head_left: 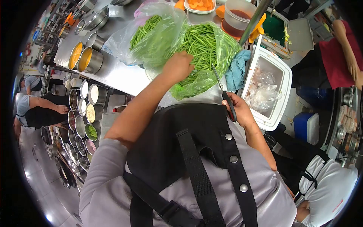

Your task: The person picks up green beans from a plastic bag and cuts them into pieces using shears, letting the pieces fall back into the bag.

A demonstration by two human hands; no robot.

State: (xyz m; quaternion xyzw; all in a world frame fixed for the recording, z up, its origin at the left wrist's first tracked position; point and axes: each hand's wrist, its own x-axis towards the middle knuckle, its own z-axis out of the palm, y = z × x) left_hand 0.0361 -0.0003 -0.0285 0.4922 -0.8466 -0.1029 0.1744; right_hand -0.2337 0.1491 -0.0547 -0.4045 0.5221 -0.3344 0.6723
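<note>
My right hand (242, 109) is wrapped round the black handles of a pair of scissors (230, 105), whose narrow metal blades point up and away toward the beans. A heap of long green beans (200, 43) lies in an opened clear plastic bag (194, 85) on the steel table. Over the left side of this heap, my left hand (177, 68) is closed with its fingers curled down; what they grip is hidden. Left of it rests a second clear plastic bag (124, 41) with more green beans (145, 31) inside.
A blue cloth (237, 70) lies beside a white box (285, 89) holding plastic bags. Steel pots (94, 62) with orange contents stand at left; a clear tub (240, 13) of reddish liquid stands at the back. Several food containers (90, 113) and other people are around.
</note>
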